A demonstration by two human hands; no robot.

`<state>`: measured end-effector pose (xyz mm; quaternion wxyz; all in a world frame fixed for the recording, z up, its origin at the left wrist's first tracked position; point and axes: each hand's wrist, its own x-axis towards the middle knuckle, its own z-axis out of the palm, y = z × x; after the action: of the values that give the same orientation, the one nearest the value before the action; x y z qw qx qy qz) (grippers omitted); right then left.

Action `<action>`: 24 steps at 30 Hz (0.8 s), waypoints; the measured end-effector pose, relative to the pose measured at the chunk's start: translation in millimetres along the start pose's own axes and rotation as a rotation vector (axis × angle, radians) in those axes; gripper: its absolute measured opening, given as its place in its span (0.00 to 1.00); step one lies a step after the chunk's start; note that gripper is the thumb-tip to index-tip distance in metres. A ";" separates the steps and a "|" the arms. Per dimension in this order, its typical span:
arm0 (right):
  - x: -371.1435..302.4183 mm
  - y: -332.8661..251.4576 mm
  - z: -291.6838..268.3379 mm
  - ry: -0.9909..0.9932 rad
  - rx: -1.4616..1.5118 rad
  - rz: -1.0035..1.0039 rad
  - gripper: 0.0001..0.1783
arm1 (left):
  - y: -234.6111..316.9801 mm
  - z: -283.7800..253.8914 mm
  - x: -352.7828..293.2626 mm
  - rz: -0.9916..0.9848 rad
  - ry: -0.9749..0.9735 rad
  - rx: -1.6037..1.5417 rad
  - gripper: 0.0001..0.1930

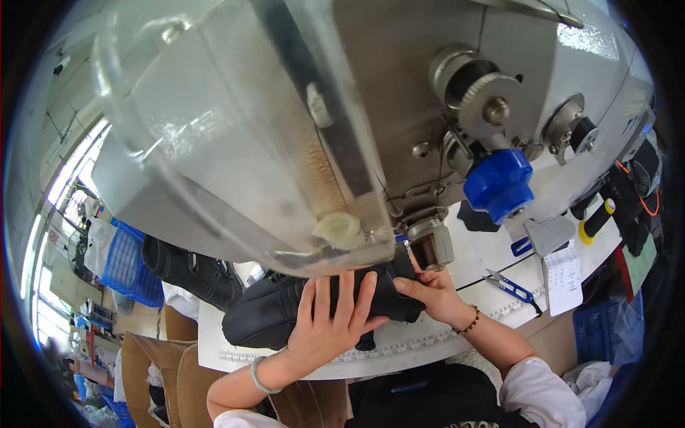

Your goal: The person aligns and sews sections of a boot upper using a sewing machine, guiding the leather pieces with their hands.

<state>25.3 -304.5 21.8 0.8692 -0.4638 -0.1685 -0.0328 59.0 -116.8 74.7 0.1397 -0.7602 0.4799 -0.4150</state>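
Boot, black and lying on its side with the toe to the left [260, 314], sits at the near edge of a white desk [214, 339], its right end beneath a large sewing machine [385, 107]. The left hand [328, 314] lies over the middle of the boot, palm down, fingers stretched and a little apart, pressing rather than gripping. The right hand [435, 296] is at the boot's right end, thumb laid on the black material; its fingers are partly hidden, so I cannot tell whether they pinch the edge.

The step in hand seems to be setting or guiding the boot under the machine's head. The next move would probably call for the left hand to steady the bulk while the right lines up the edge, with fingertips clear of the stitching spot, which is hard to make out.

A ruler strip [399, 349] runs along the desk in front of the boot. To the right lie blue-handled snips [514, 287] and a paper pad [564, 274]. Further left are another black boot [189, 271], a blue basket [132, 264] and a cardboard box [146, 364].
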 end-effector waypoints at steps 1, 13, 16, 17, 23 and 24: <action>-0.3 0.0 0.1 0.005 0.013 0.001 0.11 | 0.1 0.1 0.0 -0.001 0.000 -0.002 0.42; 3.9 0.6 0.7 0.079 0.020 0.051 0.11 | -5.6 2.6 2.9 -0.010 -0.012 -0.050 0.40; 6.7 -2.4 2.1 0.094 -0.020 0.096 0.11 | -5.1 -2.0 3.2 -0.024 -0.040 -0.060 0.39; 7.1 -2.6 2.6 0.096 -0.042 0.130 0.11 | -5.0 -3.6 2.3 -0.042 -0.054 -0.079 0.39; 8.3 -1.1 -4.9 0.082 -0.101 0.139 0.10 | -17.7 -23.7 11.0 -0.104 -0.143 -0.176 0.33; 7.8 -1.1 -4.3 0.083 -0.098 0.140 0.10 | -20.2 -29.4 11.7 -0.157 -0.183 -0.223 0.31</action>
<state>33.5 -307.9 23.0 0.8517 -0.5148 -0.0978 0.0007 51.1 -111.2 111.0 0.0648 -0.8409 0.4473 -0.2978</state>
